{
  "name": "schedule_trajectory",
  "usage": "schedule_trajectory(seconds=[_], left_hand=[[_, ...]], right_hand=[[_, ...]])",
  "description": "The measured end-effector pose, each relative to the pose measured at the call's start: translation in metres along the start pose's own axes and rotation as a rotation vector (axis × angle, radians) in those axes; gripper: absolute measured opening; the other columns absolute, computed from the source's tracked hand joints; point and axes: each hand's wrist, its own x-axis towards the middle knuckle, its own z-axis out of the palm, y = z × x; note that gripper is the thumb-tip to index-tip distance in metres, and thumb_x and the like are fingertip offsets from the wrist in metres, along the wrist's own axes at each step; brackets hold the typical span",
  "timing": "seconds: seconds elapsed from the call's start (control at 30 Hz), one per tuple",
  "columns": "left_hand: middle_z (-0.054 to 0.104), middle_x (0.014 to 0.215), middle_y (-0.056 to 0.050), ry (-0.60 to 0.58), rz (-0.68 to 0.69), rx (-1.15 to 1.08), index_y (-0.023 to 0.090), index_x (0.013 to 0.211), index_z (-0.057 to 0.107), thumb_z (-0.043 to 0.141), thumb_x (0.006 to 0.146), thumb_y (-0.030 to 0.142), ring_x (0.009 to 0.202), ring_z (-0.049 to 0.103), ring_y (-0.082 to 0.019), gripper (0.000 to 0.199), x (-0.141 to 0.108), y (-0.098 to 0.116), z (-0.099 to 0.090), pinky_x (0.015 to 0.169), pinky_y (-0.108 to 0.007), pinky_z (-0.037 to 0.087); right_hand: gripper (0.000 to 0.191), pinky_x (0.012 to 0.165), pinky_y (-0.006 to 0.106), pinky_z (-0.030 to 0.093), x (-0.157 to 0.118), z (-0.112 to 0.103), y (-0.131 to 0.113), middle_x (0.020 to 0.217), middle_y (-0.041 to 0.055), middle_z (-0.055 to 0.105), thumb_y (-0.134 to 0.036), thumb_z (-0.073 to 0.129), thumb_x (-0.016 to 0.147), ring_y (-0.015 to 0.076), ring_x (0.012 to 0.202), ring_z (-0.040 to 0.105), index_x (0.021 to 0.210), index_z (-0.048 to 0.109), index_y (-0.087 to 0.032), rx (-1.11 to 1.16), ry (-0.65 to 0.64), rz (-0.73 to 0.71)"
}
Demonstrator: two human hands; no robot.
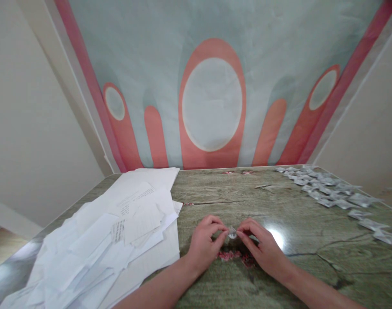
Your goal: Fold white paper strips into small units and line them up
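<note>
On the tabletop (215, 191), a big paper pile (96, 240) sits left, and many shiny twists (326, 202), done I think, sit right. My left hand (206, 242) and right hand (262, 242) pinch one tiny shiny bit (232, 233) between them, not done yet, I guess.

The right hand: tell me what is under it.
The wood-patterned tabletop shows around the right hand, with a reddish patch beside it. It pinches a small pale piece. The surface directly under the palm is covered and cannot be seen.
</note>
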Motion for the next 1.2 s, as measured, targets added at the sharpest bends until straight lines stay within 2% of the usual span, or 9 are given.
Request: schedule_trajectory(seconds=[0.17, 0.57, 0.77, 0.97, 1.2], left_hand=[[0.059, 0.085, -0.003, -0.004, 0.073, 0.14, 0.02, 0.084, 0.067, 0.057, 0.079, 0.018, 0.082, 0.055, -0.016, 0.011, -0.0025, -0.0014, 0.0006, 0.075, -0.026, 0.041], [0.063, 0.077, 0.002, -0.054, 0.205, 0.372, 0.021, 0.07, 0.064, 0.061, 0.073, 0.018, 0.072, 0.056, -0.012, 0.005, -0.0055, -0.0046, 0.0047, 0.066, -0.025, 0.036], [0.062, 0.074, 0.002, -0.042, 0.205, 0.318, 0.019, 0.067, 0.063, 0.062, 0.07, 0.015, 0.066, 0.055, -0.011, 0.005, -0.0059, -0.002, 0.0059, 0.062, -0.021, 0.038], [0.059, 0.078, 0.0, -0.056, 0.131, 0.2, 0.018, 0.071, 0.064, 0.057, 0.071, 0.012, 0.065, 0.055, -0.009, 0.01, -0.0072, 0.0001, 0.0075, 0.059, -0.017, 0.041], [0.056, 0.078, -0.001, -0.052, 0.08, 0.087, 0.017, 0.07, 0.063, 0.055, 0.071, 0.01, 0.066, 0.054, -0.01, 0.01, -0.0068, 0.0013, 0.007, 0.059, -0.017, 0.044]], right_hand=[[0.011, 0.067, 0.026, 0.042, -0.0011, 0.0001, -0.0019, 0.078, 0.0012, 0.053, -0.019, 0.045, 0.088, 0.0154, 0.074, 0.052, 0.08, 0.053, -0.021, 0.001, -0.033, -0.013], [0.012, 0.069, 0.026, 0.044, -0.0014, 0.0024, 0.0001, 0.081, 0.0022, 0.054, -0.017, 0.046, 0.087, 0.0148, 0.076, 0.054, 0.087, 0.056, -0.021, -0.014, -0.151, -0.04], [0.014, 0.068, 0.026, 0.044, -0.0005, 0.0021, -0.0029, 0.081, 0.0022, 0.053, -0.015, 0.043, 0.088, 0.0147, 0.076, 0.054, 0.084, 0.055, -0.021, -0.031, -0.18, -0.033], [0.013, 0.068, 0.027, 0.043, -0.0035, 0.0043, -0.0035, 0.081, 0.0019, 0.052, -0.016, 0.041, 0.089, 0.0149, 0.075, 0.053, 0.083, 0.052, -0.021, -0.067, -0.171, -0.021], [0.014, 0.068, 0.028, 0.043, -0.0023, 0.0038, -0.0045, 0.081, 0.0023, 0.051, -0.017, 0.04, 0.089, 0.0153, 0.075, 0.052, 0.082, 0.051, -0.021, -0.044, -0.17, -0.014]])
